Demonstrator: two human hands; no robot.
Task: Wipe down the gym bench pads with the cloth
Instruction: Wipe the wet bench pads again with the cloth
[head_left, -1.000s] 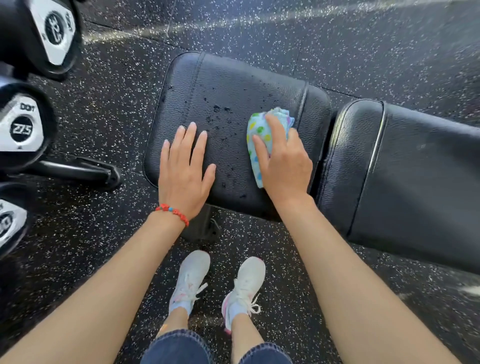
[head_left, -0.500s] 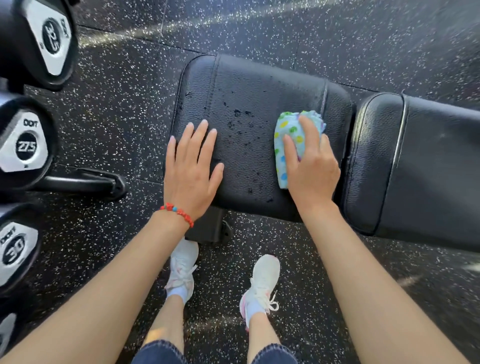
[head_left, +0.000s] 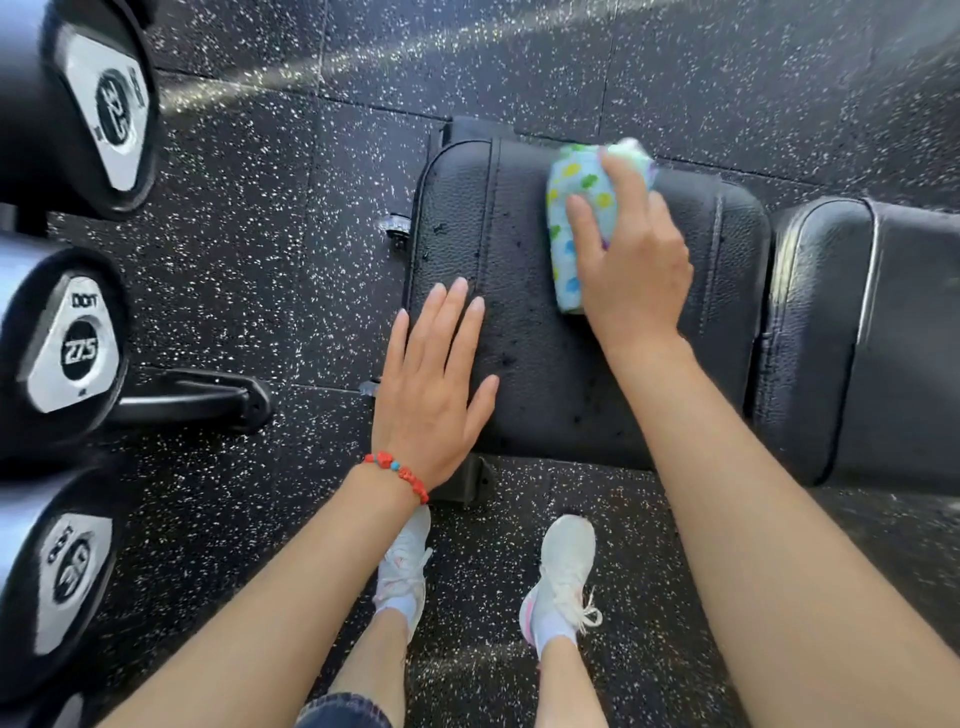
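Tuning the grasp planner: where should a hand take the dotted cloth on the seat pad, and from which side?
Judging by its pose: from above, across the middle of the folded cloth. It lies bunched as a long wad on the seat pad, its left long edge exposed. The right hand already grips it so, fingers draped over the top.

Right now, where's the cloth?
In the head view, the cloth is under the right hand at the far edge of the seat pad, right of the flat left hand and left of the back pad.
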